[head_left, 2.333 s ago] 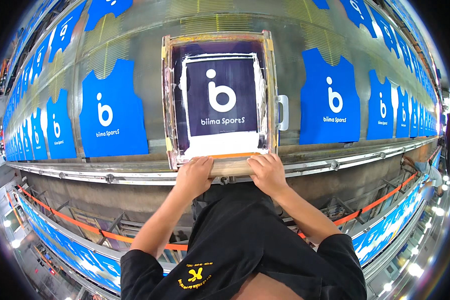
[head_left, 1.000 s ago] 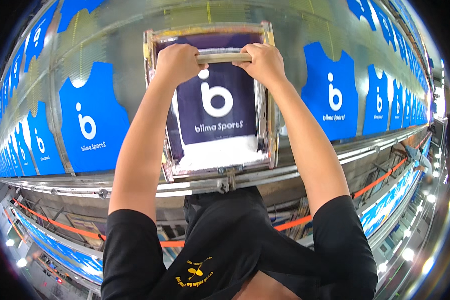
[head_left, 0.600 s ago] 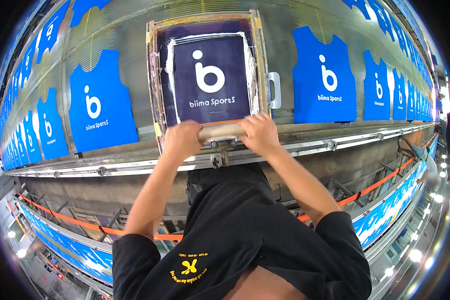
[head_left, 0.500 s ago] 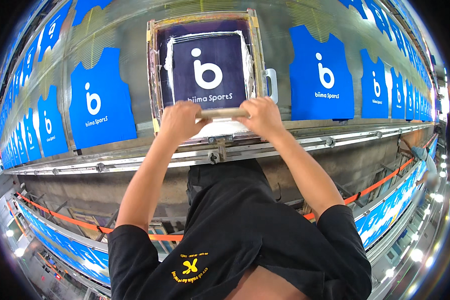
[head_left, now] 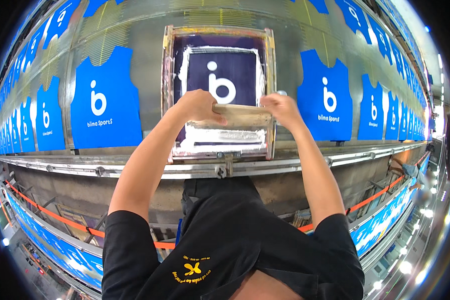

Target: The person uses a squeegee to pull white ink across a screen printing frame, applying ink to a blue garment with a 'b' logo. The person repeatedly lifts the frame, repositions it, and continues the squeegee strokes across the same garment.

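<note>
A wooden-framed printing screen (head_left: 168, 75) lies on the long table in front of me. Its dark mesh carries a white rounded logo, edged with white paint or tape. My left hand (head_left: 200, 107) is closed round the left part of a wooden squeegee (head_left: 240, 116), which spans the near part of the screen. A band of white ink (head_left: 225, 136) lies just nearer than the squeegee. By the screen's right side, my right hand (head_left: 283, 111) has curled, slightly blurred fingers near the squeegee's right end. It covers most of a pale handle (head_left: 282, 93); whether it grips anything is unclear.
Blue sleeveless shirt pieces with white prints, such as one on the left (head_left: 105, 100) and one on the right (head_left: 327, 95), lie in rows along the table. A metal rail (head_left: 110, 169) runs along its near edge. Behind me are an orange strip (head_left: 60, 216) and another table.
My right hand has come off the squeegee and moved to the screen's right side. My left hand keeps its hold. The squeegee sits farther from the near frame edge, exposing white ink.
</note>
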{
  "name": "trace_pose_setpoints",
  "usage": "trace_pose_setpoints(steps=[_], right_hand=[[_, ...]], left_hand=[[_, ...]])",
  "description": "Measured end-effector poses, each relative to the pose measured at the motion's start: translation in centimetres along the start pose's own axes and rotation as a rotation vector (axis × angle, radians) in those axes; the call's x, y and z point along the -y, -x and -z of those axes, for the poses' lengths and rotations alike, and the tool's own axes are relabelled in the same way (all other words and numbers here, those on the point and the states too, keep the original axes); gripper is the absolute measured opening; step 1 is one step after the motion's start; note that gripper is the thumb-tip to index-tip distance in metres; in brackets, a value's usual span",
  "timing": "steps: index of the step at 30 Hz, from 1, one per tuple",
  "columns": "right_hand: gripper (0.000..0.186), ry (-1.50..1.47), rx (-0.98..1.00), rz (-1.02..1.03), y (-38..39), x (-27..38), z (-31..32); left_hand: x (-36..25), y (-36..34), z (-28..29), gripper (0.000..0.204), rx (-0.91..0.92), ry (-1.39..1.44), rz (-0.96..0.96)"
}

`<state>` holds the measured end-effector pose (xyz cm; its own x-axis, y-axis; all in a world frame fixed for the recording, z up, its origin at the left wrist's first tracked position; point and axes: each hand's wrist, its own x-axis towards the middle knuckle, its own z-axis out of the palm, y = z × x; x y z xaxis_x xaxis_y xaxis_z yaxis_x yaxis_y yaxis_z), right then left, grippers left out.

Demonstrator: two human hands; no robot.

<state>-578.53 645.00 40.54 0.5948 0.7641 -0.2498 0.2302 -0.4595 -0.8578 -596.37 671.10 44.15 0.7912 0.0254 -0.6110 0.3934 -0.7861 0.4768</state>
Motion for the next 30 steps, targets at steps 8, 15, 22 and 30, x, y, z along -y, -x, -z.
trace_pose_setpoints(steps=[8,15,22,30], right_hand=[[0.056,0.106,-0.532,-0.414,-1.6,-5.6,2.6],[0.041,-0.371,-0.368,-0.576,-1.4,-1.3,1.1],[0.038,-0.426,-0.419,-0.491,-0.4,2.2,1.8],[0.043,-0.112,-0.643,-0.264,-0.3,1.7,0.9]], left_hand=[[4.6,-6.8,11.2,0.058,-0.468,-0.189,-0.163],[6.1,-9.3,12.1,0.032,-0.356,-0.036,-0.145],[4.8,-2.2,4.4,0.038,-0.389,0.073,-0.129],[0.6,12.5,-15.7,0.044,-0.623,-0.087,-0.345]])
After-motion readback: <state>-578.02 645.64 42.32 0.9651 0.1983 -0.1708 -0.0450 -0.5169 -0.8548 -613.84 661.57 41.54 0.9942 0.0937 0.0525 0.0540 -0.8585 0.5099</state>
